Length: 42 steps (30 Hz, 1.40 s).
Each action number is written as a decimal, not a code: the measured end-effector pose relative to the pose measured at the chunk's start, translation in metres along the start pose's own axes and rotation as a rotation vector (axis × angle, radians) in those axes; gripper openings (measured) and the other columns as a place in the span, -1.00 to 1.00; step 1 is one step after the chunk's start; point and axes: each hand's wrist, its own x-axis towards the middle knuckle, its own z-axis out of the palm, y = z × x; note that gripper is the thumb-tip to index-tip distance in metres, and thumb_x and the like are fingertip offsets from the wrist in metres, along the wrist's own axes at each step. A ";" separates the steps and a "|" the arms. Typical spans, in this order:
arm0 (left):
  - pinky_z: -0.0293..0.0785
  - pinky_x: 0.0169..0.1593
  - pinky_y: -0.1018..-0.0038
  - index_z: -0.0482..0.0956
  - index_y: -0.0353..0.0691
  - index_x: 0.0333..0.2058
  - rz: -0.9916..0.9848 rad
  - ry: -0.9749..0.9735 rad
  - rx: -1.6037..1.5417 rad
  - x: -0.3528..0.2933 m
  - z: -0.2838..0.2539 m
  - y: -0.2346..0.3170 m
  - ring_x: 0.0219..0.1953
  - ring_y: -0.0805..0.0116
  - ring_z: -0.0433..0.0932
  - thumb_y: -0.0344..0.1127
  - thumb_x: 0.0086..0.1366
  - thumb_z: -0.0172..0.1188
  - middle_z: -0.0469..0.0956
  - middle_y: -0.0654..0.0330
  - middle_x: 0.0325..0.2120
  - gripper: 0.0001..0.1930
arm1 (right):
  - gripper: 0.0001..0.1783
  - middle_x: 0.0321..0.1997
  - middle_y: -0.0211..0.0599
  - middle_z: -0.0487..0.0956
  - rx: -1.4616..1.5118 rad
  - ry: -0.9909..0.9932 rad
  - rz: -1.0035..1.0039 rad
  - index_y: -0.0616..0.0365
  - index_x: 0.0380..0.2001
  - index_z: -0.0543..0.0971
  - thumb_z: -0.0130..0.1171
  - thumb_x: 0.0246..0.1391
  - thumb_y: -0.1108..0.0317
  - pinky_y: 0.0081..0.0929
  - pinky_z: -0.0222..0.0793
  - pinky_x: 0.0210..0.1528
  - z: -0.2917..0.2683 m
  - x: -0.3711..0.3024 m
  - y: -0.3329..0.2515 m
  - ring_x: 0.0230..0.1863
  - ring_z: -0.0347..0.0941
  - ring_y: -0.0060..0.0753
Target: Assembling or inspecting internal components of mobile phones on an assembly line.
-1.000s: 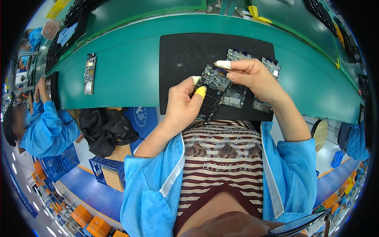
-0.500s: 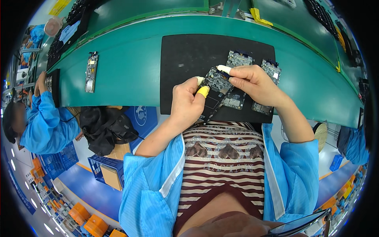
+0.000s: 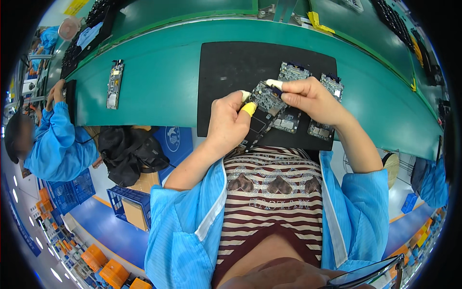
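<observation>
My left hand (image 3: 228, 120) grips a dark circuit board (image 3: 265, 107) by its left edge, with a white finger cot and a yellow one on its fingertips. The board is tilted above a black mat (image 3: 221, 67). At the board's upper right edge, my right hand (image 3: 315, 101) is closed, thumb and a white-cotted finger pinched on the edge by a dark connector. Whether those fingertips hold anything small besides the board is hidden. Behind the held board lies a second circuit board (image 3: 292, 72), partly covered. A third circuit board (image 3: 333, 86) rests at the mat's right side, partly behind my right wrist.
A narrow circuit board (image 3: 114, 85) lies on the green bench (image 3: 159, 86) to the left. Farther left, a co-worker in a blue smock (image 3: 60, 149) sits at the bench. A black bag (image 3: 130, 154) and a blue crate (image 3: 127, 207) are below the bench edge.
The view has shifted slightly. Both hands keep their hold on the board, and my right fingertips have moved only slightly at its upper edge.
</observation>
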 end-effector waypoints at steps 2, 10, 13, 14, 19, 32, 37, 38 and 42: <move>0.13 -0.64 0.54 0.47 -0.42 -0.53 -0.007 -0.004 -0.010 0.002 0.001 0.008 -0.69 0.65 0.22 -0.59 0.04 0.00 0.40 0.20 -0.76 -0.93 | -0.77 -0.49 -0.63 0.43 0.244 0.100 -0.054 0.31 -0.17 0.52 0.03 0.15 0.41 -0.69 0.21 -0.43 0.003 0.003 0.004 -0.46 0.20 -0.81; 0.15 -0.64 0.53 0.48 -0.41 -0.52 -0.025 0.019 -0.048 0.004 -0.004 0.019 -0.71 0.62 0.26 -0.58 0.03 -0.01 0.41 0.17 -0.76 -0.92 | -0.78 -0.62 -0.65 0.32 0.084 0.135 -0.012 0.32 -0.45 0.53 0.06 0.14 0.35 -0.70 0.10 -0.51 0.002 0.010 -0.003 -0.52 0.11 -0.83; 0.23 -0.50 0.70 0.50 -0.42 -0.37 -0.070 -0.097 0.099 0.003 -0.008 0.012 -0.52 0.71 0.36 -0.64 0.15 -0.04 0.52 0.28 -0.54 -0.86 | -0.78 -0.65 -0.63 0.29 0.037 0.108 -0.025 0.31 -0.46 0.52 0.06 0.14 0.35 -0.68 0.07 -0.55 0.001 0.009 0.002 -0.55 0.08 -0.81; 0.23 -0.51 0.69 0.50 -0.42 -0.38 -0.072 -0.097 0.144 0.002 -0.007 0.010 -0.53 0.71 0.36 -0.63 0.14 -0.04 0.52 0.29 -0.56 -0.87 | -0.78 -0.65 -0.63 0.29 0.036 0.107 -0.024 0.31 -0.46 0.52 0.06 0.14 0.35 -0.68 0.07 -0.55 0.002 0.008 0.000 -0.55 0.08 -0.81; 0.21 -0.53 0.69 0.50 -0.41 -0.41 -0.100 -0.107 0.216 0.000 -0.007 0.012 -0.55 0.72 0.34 -0.62 0.14 -0.02 0.50 0.31 -0.59 -0.89 | -0.79 -0.69 -0.61 0.23 -0.208 0.017 -0.061 0.32 -0.44 0.49 0.01 0.16 0.38 -0.64 0.04 -0.58 0.003 0.004 -0.008 -0.58 0.03 -0.77; 0.30 -0.55 0.34 0.42 -0.40 -0.35 -0.079 0.100 0.111 0.035 -0.013 -0.007 -0.65 0.13 0.45 -0.48 0.10 0.02 0.46 -0.03 -0.68 -0.86 | -0.45 0.09 -0.11 0.42 -0.124 0.405 -0.119 0.30 0.21 0.11 -0.07 0.21 0.34 -0.51 0.19 0.13 -0.007 0.027 0.004 0.08 0.34 -0.41; 0.44 -0.34 0.23 0.42 -0.41 -0.34 0.009 0.074 0.324 0.033 -0.002 -0.005 -0.45 -0.04 0.50 -0.39 0.08 0.08 0.49 -0.08 -0.52 -0.80 | -0.42 0.12 -0.12 0.38 -0.106 0.324 -0.128 0.28 0.23 0.09 -0.07 0.16 0.45 -0.44 0.15 0.17 0.007 0.012 0.005 0.14 0.30 -0.33; 0.43 -0.33 0.26 0.43 -0.38 -0.34 0.031 0.076 0.373 0.033 -0.003 -0.008 -0.45 0.01 0.49 -0.36 0.08 0.11 0.48 0.00 -0.50 -0.79 | -0.42 0.13 -0.09 0.37 -0.091 0.326 -0.109 0.27 0.23 0.09 -0.07 0.14 0.49 -0.43 0.15 0.18 0.007 0.007 0.012 0.16 0.29 -0.32; 0.36 -0.11 0.18 0.46 -0.41 -0.42 0.145 0.177 0.692 0.038 -0.041 0.001 -0.21 -0.07 0.41 -0.30 0.02 0.16 0.44 -0.13 -0.37 -0.75 | -0.44 0.13 -0.07 0.36 -0.030 0.350 -0.149 0.28 0.22 0.12 -0.08 0.14 0.53 -0.43 0.16 0.18 0.009 -0.020 0.018 0.15 0.30 -0.31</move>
